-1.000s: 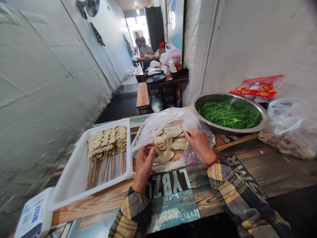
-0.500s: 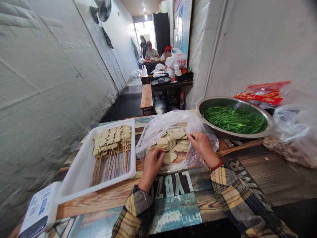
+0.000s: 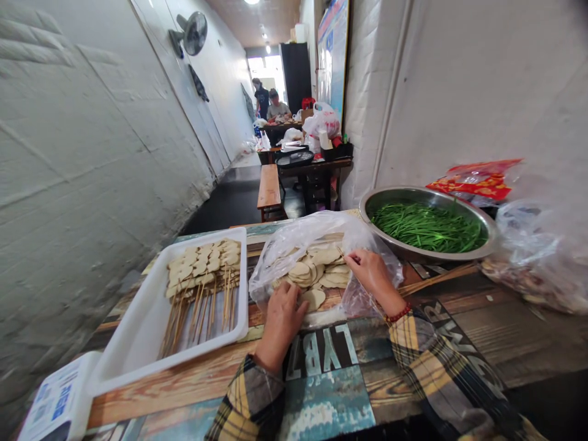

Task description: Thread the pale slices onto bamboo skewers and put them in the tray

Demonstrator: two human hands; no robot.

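Change noted: a second ago the left hand was held up at the near edge of the bag. It has since dropped forward and now lies on the slices at the bag's mouth. The right hand has barely shifted. The slices remain heaped inside the open bag on the worktop, between the tray and the bowl. I judge the work to be at the pile, with no slice lifted clear.

Pose: the left hand is palm down, fingers loosely spread over the nearest slice, gripping nothing I can see. The right hand is palm down at the pile's right side, fingers pinched on a thin skewer that points into the heap.
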